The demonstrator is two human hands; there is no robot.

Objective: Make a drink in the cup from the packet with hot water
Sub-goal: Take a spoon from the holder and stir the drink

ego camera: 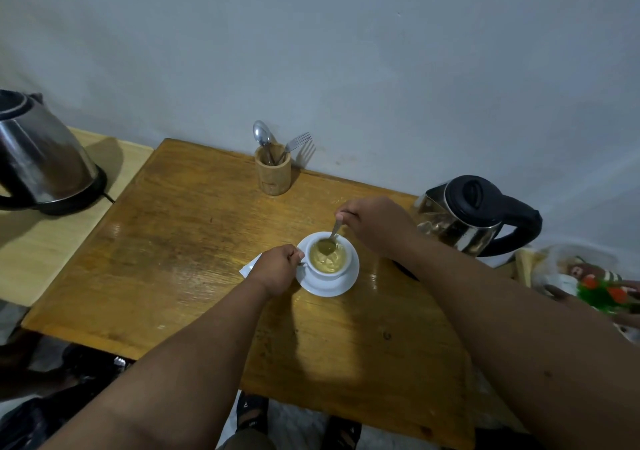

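A white cup (327,271) full of pale tan frothy drink stands on a white saucer (329,287) near the middle of the wooden table (194,242). My left hand (277,269) grips the cup's handle on its left side. My right hand (375,224) pinches the stem of a metal spoon (330,240), whose bowl sits in the drink at the far rim. A white packet (250,269) lies flat on the table, mostly hidden under my left hand.
A glass kettle with black lid and handle (481,216) stands at the right, close behind my right hand. A steel kettle (41,159) sits on a lower table at left. A wooden holder with a spoon and fork (273,169) stands against the wall. Plastic-wrapped items (585,283) lie at far right.
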